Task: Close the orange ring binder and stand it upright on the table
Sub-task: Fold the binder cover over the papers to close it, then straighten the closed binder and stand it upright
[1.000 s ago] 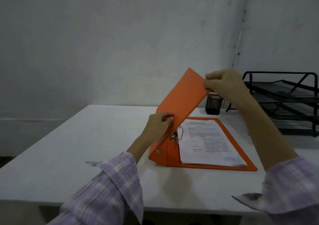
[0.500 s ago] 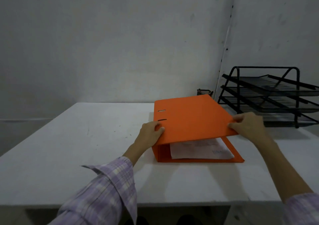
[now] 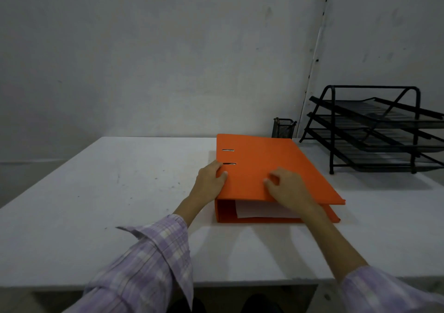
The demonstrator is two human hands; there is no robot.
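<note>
The orange ring binder (image 3: 269,168) lies flat on the white table (image 3: 108,192), its cover folded down over the white papers (image 3: 259,213) that show at the near open edge. My left hand (image 3: 211,180) grips the binder at its spine edge, thumb on top of the cover. My right hand (image 3: 286,187) rests on the cover near its front edge, fingers curled and pressing down.
A black three-tier wire tray rack (image 3: 374,130) stands at the right of the table. A small black mesh pen cup (image 3: 283,127) sits behind the binder by the wall. The table's front edge runs just below my forearms.
The cover swung from raised to nearly flat on the papers. My right hand moved from the cover's right edge to the top of the cover. The left hand stayed at the spine.
</note>
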